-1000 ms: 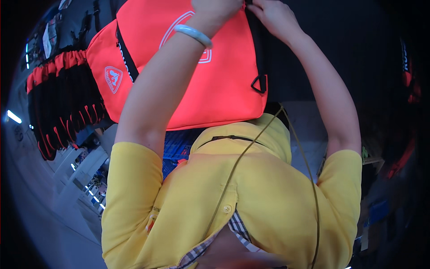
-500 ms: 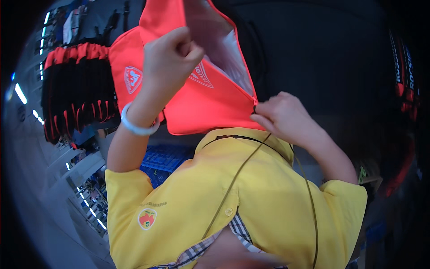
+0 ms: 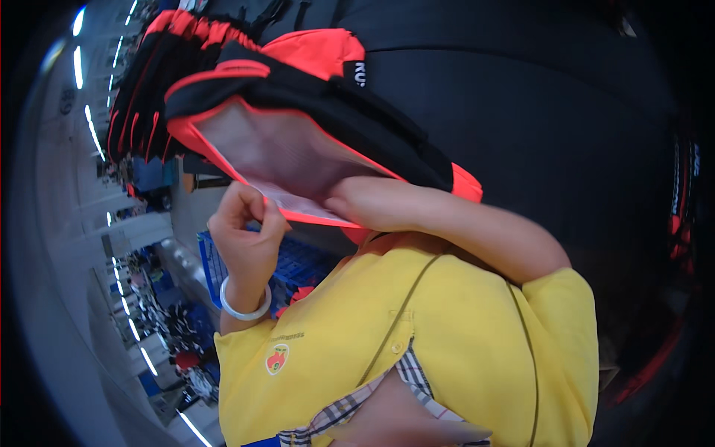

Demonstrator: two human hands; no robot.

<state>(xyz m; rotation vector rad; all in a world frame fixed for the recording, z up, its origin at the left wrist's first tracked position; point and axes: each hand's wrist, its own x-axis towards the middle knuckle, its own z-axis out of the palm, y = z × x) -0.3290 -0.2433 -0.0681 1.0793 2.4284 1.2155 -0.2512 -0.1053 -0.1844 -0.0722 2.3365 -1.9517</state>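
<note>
Moved: backpack [image 3: 313, 112] now tipped flat, mouth facing down.
L hand [image 3: 246, 231]: fingers pinched on opening's near-left rim.
R hand [image 3: 372, 205]: on rim; finger state unclear.
Tip: prob. keep rim taut, w/ both hands.

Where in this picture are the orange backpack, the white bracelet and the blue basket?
orange backpack [image 3: 313, 56]: head view, on its orange top panel.
white bracelet [image 3: 246, 309]: head view, on the band at the wrist.
blue basket [image 3: 298, 261]: head view, on its mesh wall.
</note>
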